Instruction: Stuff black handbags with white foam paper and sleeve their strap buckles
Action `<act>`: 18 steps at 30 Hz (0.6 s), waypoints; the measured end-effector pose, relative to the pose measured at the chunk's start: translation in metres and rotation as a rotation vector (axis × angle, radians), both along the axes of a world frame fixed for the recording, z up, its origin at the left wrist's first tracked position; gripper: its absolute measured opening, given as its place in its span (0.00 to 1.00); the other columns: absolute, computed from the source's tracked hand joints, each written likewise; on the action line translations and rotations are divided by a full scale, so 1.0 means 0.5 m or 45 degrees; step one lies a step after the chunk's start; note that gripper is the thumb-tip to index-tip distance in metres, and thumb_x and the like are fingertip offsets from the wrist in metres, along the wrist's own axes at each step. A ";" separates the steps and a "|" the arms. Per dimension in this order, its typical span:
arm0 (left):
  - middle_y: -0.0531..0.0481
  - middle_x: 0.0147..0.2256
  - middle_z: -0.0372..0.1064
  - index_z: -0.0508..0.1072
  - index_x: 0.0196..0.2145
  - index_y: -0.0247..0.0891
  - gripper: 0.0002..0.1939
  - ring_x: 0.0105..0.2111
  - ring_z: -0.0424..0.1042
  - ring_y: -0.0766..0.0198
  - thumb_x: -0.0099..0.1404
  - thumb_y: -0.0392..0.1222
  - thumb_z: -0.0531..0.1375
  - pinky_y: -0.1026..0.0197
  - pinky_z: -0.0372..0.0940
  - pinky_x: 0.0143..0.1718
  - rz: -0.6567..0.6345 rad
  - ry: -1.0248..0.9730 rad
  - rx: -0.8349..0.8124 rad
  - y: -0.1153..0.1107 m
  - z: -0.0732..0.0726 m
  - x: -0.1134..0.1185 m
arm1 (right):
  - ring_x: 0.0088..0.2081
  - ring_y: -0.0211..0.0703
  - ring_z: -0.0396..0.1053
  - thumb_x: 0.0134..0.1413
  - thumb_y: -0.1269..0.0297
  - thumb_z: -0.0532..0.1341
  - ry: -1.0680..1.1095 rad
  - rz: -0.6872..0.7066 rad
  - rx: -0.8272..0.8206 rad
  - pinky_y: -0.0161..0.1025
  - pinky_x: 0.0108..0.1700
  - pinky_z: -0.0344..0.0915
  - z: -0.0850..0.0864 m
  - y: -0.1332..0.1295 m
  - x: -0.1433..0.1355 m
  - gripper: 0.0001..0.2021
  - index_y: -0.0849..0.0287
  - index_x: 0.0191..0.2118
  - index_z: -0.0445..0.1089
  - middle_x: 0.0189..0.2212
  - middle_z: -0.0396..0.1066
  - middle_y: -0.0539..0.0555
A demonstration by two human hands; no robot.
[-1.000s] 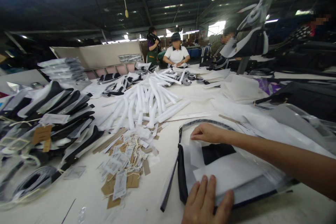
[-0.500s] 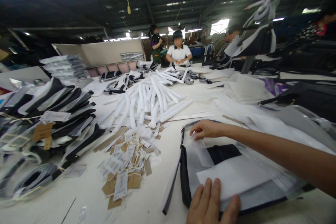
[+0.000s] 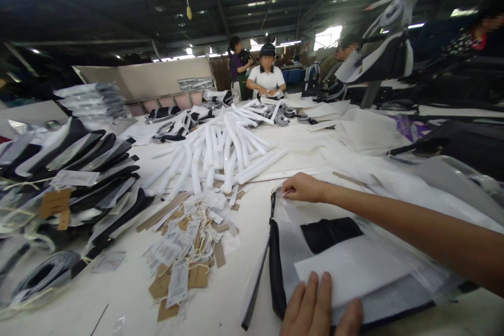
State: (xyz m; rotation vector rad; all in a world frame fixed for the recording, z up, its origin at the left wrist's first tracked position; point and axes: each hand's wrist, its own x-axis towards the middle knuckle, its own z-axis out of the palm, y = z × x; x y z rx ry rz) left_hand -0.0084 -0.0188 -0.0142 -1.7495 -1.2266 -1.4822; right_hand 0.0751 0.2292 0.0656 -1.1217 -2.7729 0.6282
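Observation:
A dark bag (image 3: 277, 268) lies flat in front of me, with pale lining sheets over it and a thin strap (image 3: 255, 278) hanging off its left side. My left hand (image 3: 309, 307) rests with fingers spread on the bag's lower part, touching a folded white sheet (image 3: 350, 268). At the bag's upper left corner, my right hand (image 3: 303, 188) is closed in a pinch on a thin translucent sheet (image 3: 293, 207); its fingertips partly hide the grip. Between the hands, a black folded piece (image 3: 331, 233) shows on the bag.
Paper and cardboard tags (image 3: 179, 273) with strings lie in a heap left of the bag. Behind them are many white foam tubes (image 3: 216, 149). Stacked dark bags (image 3: 106, 178) fill the left side. Clear plastic (image 3: 394, 178) spreads at right. A co-worker (image 3: 266, 77) sits across the table.
My right hand has moved slightly up and left toward the bag's corner, and the translucent sheet has shifted off the black piece. My left hand stays nearly in place.

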 end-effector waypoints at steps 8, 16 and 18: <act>0.53 0.37 0.81 0.81 0.32 0.54 0.11 0.40 0.80 0.64 0.70 0.43 0.60 0.63 0.68 0.51 0.001 -0.058 0.014 0.004 -0.013 0.011 | 0.39 0.47 0.72 0.57 0.68 0.59 -0.084 -0.051 0.423 0.36 0.36 0.58 0.011 0.009 -0.017 0.07 0.57 0.38 0.75 0.38 0.78 0.55; 0.52 0.41 0.80 0.81 0.34 0.55 0.11 0.42 0.80 0.62 0.71 0.42 0.60 0.61 0.68 0.53 -0.022 -0.079 -0.007 -0.001 -0.028 0.013 | 0.39 0.41 0.71 0.63 0.68 0.58 -0.065 0.156 0.592 0.35 0.36 0.56 0.062 -0.111 0.009 0.07 0.56 0.42 0.73 0.39 0.76 0.52; 0.52 0.43 0.80 0.81 0.37 0.55 0.09 0.44 0.79 0.61 0.70 0.42 0.61 0.60 0.69 0.52 -0.029 -0.059 -0.034 -0.005 -0.036 0.012 | 0.36 0.41 0.70 0.63 0.69 0.58 -0.027 0.205 0.660 0.35 0.35 0.56 0.068 -0.154 0.022 0.05 0.56 0.40 0.72 0.36 0.75 0.52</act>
